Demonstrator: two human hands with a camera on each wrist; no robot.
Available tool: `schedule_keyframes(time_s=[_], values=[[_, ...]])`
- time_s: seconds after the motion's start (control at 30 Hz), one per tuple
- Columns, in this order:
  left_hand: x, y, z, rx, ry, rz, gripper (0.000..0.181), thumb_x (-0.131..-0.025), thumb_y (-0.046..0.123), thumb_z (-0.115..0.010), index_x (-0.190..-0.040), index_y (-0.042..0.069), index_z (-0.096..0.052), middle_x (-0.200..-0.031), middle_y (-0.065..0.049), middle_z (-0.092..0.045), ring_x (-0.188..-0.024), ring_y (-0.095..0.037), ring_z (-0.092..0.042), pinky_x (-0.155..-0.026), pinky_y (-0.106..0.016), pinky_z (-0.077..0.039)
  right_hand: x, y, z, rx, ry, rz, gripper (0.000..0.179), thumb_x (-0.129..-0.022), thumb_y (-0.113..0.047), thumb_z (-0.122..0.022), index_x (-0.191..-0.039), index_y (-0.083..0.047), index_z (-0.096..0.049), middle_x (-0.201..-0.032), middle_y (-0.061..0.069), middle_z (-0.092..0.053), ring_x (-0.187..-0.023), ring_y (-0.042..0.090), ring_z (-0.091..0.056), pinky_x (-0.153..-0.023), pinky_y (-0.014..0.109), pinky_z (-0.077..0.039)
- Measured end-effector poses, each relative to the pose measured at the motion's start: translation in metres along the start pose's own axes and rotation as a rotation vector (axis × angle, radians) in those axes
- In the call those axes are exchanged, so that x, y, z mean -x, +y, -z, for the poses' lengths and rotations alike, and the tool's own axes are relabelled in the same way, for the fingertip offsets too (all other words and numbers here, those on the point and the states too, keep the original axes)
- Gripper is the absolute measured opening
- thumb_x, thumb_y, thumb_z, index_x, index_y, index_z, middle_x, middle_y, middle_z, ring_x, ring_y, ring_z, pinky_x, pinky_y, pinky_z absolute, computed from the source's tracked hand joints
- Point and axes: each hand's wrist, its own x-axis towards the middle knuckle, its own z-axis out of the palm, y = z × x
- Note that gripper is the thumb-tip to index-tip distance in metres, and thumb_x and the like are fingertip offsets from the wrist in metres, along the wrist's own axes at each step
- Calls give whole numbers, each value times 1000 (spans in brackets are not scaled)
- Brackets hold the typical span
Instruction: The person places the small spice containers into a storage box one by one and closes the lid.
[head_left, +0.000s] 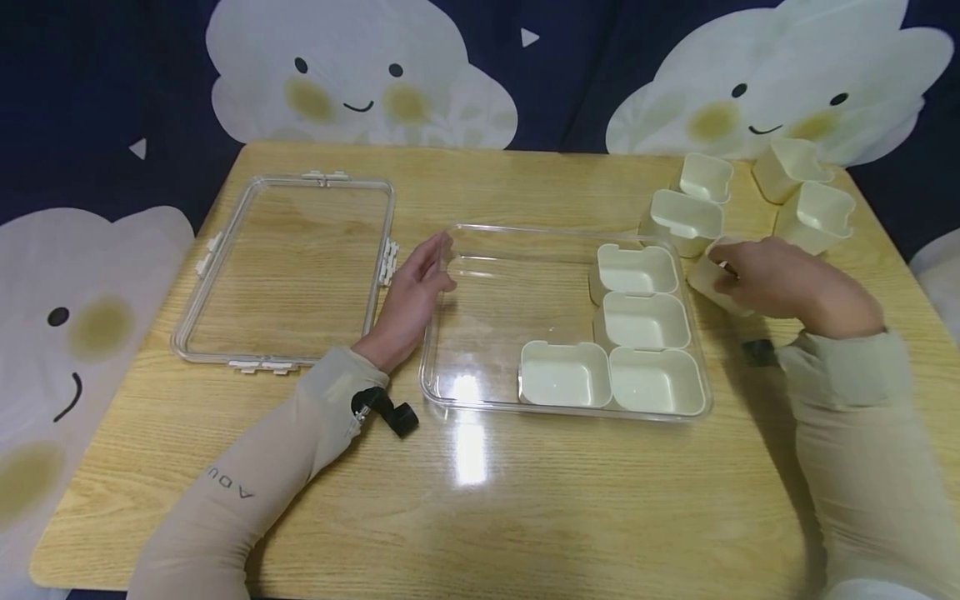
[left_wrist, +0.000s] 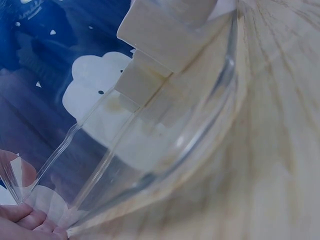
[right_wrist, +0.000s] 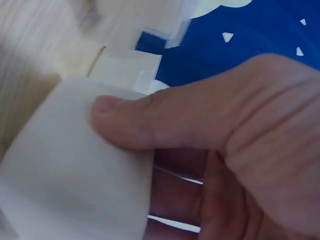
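OK, going left to right on my feed. Out past the left hand (head_left: 411, 302) there's a clear lid (head_left: 206, 357) lying flat with white latches (head_left: 388, 262), parked there, I'd guess, to leave both hands room. The left hand has thumb and fingers on the near wall of the clear box (head_left: 517, 292), pinching it as far as I can tell, probably so it doesn't slide.

Between the hands, on the right hand's side of the box, sit four seated cups (head_left: 649, 321): three in a column along the wall, one beside the lowest of those. Looks snug on purpose.

The right hand (head_left: 787, 277) is clamped on the held cup (right_wrist: 75, 160), thumb on one face, fingers round another, just outside the box. A side grip like that likely keeps it easy to turn. Can't tell if its base touches the table (head_left: 562, 517). Just beyond that grip are four loose cups (head_left: 684, 218), all within easy reach, I'd say.

Looks-wise, the held cup is plain cream, tilted, smooth, narrower at one end, with rounded corners. Seems to match the others.
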Motion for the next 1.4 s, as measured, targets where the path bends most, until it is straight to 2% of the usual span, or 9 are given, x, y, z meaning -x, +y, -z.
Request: schedule_keyframes(time_s=[0.2, 0.43, 0.57, 0.63, 0.7, 0.87, 1.03, 1.23, 1.4], values=[[0, 0, 0, -1, -5, 1, 76, -92, 6, -54, -163, 16, -29, -172, -1, -31, -161, -16, -26, -135, -32, -20, 7, -14, 7, 12, 7, 16, 20, -99, -10, -58, -119, -5, -61, -83, 6, -66, -69, 24, -53, -61, 35, -42], [1, 1, 0, -2, -7, -9, 76, -92, 5, -54, -163, 15, -29, -172, -2, -31, -161, -16, -26, -135, -32, -20, 18, -31, 16, 36, 34, 14, 28, -100, -11, -56, -127, -3, -61, -84, 7, -68, -69, 25, -54, -61, 36, -43], [0, 1, 1, -6, -9, -9, 75, -93, 6, -54, -163, 15, -29, -172, -2, -32, -161, -15, -26, -135, -31, -20, 24, -36, 19, 45, 65, -4, 20, -102, -11, -53, -118, -6, -62, -76, 4, -61, -66, 24, -52, -57, 34, -39], [0, 0, 1, -7, -10, -9, 75, -93, 6, -54, -163, 15, -29, -172, -2, -32, -161, -15, -26, -135, -31, -20, 27, -39, 20, 47, 112, 9, 13, -101, -9, -54, -112, -7, -61, -72, 4, -58, -64, 23, -50, -56, 34, -37], [0, 0, 1, -6, -10, -7, 75, -92, 6, -54, -163, 15, -29, -172, -2, -31, -161, -15, -26, -135, -31, -20, 29, -41, 20, 51, 199, 50, 8, -99, -7, -57, -107, -7, -59, -66, 3, -53, -60, 21, -47, -55, 33, -36], [0, -1, 1, -8, -8, -2, 76, -92, 6, -54, -163, 16, -29, -172, -1, -32, -161, -16, -26, -135, -32, -21, 30, -49, 20, 51, 422, 160, 14, -95, 0, -63, -106, -7, -60, -62, 2, -52, -56, 19, -44, -54, 33, -37], [0, 0, 0, -1, -8, -5, 76, -92, 5, -53, -163, 16, -29, -172, -1, -31, -161, -15, -26, -135, -31, -21, 32, -60, 21, 41, 545, 233, 16, -92, 1, -69, -103, -7, -62, -67, 4, -56, -58, 20, -46, -54, 40, -42], [2, 1, 0, 11, -13, -11, 76, -92, 5, -53, -163, 15, -29, -172, -1, -30, -161, -15, -24, -135, -31, -20, 34, -73, 21, 71, 642, 312, 17, -88, 3, -71, -100, -5, -63, -64, 3, -53, -54, 18, -42, -51, 39, -43], [1, 1, 0, 8, -12, -20, 76, -92, 5, -53, -163, 15, -29, -172, -1, -30, -161, -15, -24, -135, -31, -20, 38, -85, 23, 88, 649, 351, 14, -89, 2, -70, -95, -6, -60, -62, 0, -45, -53, 15, -39, -50, 35, -39]])
